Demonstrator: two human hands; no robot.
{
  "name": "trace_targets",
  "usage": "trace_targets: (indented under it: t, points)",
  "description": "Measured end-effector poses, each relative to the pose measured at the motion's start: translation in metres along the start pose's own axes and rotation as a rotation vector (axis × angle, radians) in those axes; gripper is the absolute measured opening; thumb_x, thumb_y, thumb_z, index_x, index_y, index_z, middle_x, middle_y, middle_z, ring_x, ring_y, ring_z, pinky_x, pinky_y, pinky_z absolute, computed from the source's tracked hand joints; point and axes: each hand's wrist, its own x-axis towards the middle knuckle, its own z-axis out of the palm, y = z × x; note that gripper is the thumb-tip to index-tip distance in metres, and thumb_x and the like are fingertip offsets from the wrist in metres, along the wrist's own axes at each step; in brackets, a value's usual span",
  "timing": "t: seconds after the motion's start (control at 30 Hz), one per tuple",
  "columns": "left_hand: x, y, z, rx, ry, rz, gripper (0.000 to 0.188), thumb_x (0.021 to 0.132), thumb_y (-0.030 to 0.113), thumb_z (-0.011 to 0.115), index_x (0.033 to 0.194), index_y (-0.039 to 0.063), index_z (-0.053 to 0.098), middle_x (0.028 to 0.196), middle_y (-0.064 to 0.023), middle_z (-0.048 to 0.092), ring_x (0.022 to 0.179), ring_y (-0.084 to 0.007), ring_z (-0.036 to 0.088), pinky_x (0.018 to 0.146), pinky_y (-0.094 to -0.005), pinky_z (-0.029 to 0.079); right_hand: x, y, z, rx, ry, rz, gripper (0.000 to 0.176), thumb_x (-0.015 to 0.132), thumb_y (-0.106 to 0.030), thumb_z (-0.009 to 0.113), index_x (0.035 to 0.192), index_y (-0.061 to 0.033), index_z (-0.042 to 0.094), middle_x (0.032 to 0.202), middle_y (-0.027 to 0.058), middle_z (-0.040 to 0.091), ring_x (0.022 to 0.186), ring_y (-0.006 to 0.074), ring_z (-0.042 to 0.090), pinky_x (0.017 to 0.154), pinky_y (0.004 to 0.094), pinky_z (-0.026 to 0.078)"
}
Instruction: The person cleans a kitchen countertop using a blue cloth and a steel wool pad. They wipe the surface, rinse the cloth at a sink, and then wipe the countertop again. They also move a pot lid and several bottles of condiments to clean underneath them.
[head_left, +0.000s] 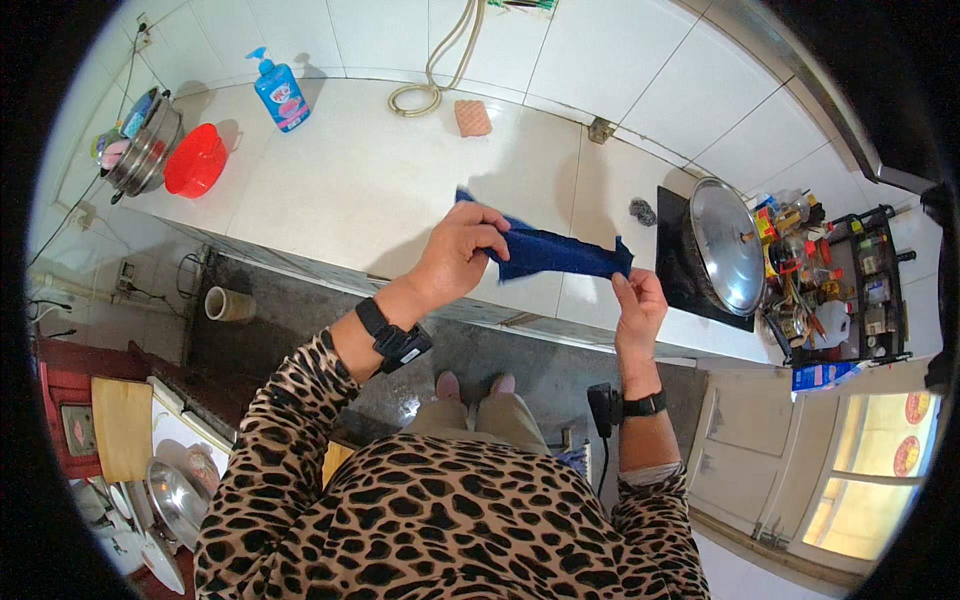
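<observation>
A dark blue cloth (559, 253) is stretched between my two hands above the front of the white tiled counter (337, 172). My left hand (459, 251) grips its left part, and a corner of the fabric sticks up behind the fingers. At the other end, my right hand (639, 304) pinches the cloth between thumb and fingers. Behind the cloth, a pinkish-orange sponge (472, 118) lies towards the wall. A dark scouring pad (642, 211) rests on the counter beyond my right hand.
A blue pump bottle (282, 94), a red plastic basin (196, 161) and steel pots (142, 154) stand at the left. To the right, a large lidded wok (726, 244) sits on a black cooktop (671, 259), beside crowded bottles (817, 255). A beige hose (416, 101) hangs down the wall.
</observation>
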Motion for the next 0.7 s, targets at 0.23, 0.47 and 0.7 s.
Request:
trace_targets:
  t: [0.23,0.47,0.7]
  points:
    - [-0.098,-0.052,0.016,0.051,-0.336,-0.267,0.037,0.065,-0.004,0.057,0.098,0.009,0.067,0.115,-0.0125,0.061,0.112,-0.0326,0.053,0.093,-0.0398,0.045,-0.032,0.060,-0.019,-0.705,-0.032,-0.093,0.058,0.073,-0.011,0.073,0.125,-0.0023,0.049,0.130,0.0208,0.047,0.124,0.0329,0.044,0.102,0.0432,0.034]
    - [-0.139,-0.068,-0.005,0.002,-0.315,-0.763,0.023,0.074,0.005,0.062,0.096,0.004,0.068,0.094,-0.0127,0.067,0.083,-0.0230,0.065,0.074,-0.0327,0.052,0.035,0.129,0.099,-1.116,-0.578,-0.270,0.068,0.085,-0.037,0.062,0.143,-0.0134,0.034,0.147,0.0229,0.027,0.137,0.0377,0.023,0.108,0.0590,0.016]
    - [-0.134,-0.070,-0.003,-0.186,-0.233,-0.923,0.024,0.076,0.003,0.064,0.100,0.003,0.067,0.092,-0.0114,0.068,0.082,-0.0169,0.065,0.072,-0.0278,0.052,0.009,0.149,0.038,-1.069,-0.563,-0.264,0.070,0.081,-0.044,0.063,0.139,-0.0138,0.040,0.147,0.0198,0.027,0.137,0.0351,0.023,0.108,0.0565,0.018]
